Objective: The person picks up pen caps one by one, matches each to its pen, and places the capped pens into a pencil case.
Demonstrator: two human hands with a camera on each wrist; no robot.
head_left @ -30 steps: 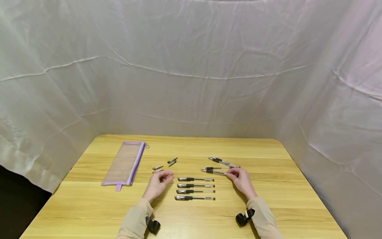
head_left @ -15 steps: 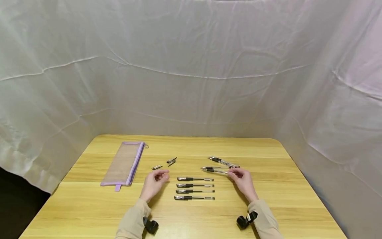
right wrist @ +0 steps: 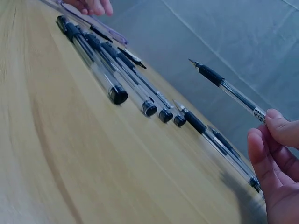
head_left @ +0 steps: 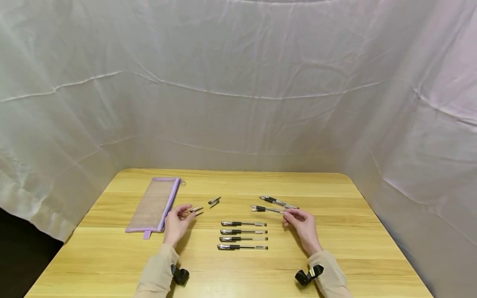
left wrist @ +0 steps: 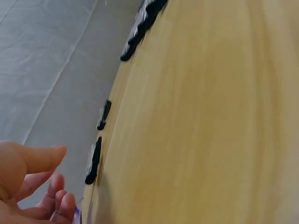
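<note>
My right hand pinches the clear rear end of an uncapped gel pen between thumb and fingers. In the right wrist view its bare tip points away from the hand, off the table. More uncapped gel pens lie just behind it on the table. My left hand is beside two loose pen caps, thumb and fingers apart; whether the fingers touch a cap cannot be seen. Two more caps lie farther back. Several capped gel pens lie in a row between the hands.
A purple mesh zip pouch lies flat at the left, close to the left hand. The wooden table is bounded at the back and sides by a hanging pale cloth.
My left hand has moved left, to the nearer pair of caps. My right hand has stayed nearly in place, and the pen it holds has shifted slightly backward.
</note>
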